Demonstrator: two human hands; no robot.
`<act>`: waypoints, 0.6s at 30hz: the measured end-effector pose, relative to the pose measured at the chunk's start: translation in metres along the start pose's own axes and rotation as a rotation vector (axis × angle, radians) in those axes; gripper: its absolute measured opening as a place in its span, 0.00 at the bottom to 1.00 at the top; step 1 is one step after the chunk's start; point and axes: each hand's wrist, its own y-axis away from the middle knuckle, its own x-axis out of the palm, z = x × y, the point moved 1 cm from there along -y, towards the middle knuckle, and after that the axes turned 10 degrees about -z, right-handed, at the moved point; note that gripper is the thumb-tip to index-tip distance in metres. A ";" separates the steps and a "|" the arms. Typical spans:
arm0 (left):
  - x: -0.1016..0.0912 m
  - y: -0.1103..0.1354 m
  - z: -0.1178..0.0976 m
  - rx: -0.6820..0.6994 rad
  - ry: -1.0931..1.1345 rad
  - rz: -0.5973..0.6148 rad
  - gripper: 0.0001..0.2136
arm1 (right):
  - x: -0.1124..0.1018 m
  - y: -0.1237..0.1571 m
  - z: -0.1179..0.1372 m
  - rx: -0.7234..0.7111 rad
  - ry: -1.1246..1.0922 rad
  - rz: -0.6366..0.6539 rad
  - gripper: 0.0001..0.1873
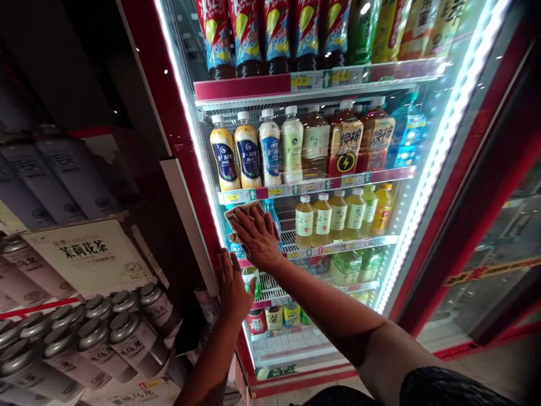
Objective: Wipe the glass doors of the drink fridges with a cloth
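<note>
My right hand (257,235) presses a tan cloth (240,213) flat against the inside of a lit drinks fridge, just under the second shelf (313,186), next to a blue bottle (273,217). Its fingers are stretched out over the cloth. My left hand (231,286) lies flat and open on the red fridge frame (198,186) at the left edge, holding nothing. The shelves carry rows of bottled drinks: yellow and white bottles (249,152), and green tea bottles (333,217) lower down.
The open glass fridge door (486,186) stands at the right. To the left are stacked silver tea tins (105,338) and a cardboard box with printed characters (87,254). Lower fridge shelves hold small cans (274,317).
</note>
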 end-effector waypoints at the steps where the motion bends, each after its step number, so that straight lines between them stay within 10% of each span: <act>1: 0.000 0.001 0.002 -0.005 0.014 0.019 0.48 | 0.000 0.003 0.002 -0.041 -0.016 0.015 0.32; 10: -0.012 0.007 0.000 -0.044 0.067 0.085 0.45 | 0.005 -0.026 0.023 -0.001 -0.017 0.051 0.35; 18: -0.003 0.032 -0.006 -0.144 0.058 0.043 0.43 | 0.009 -0.014 0.031 -0.330 -0.130 0.144 0.31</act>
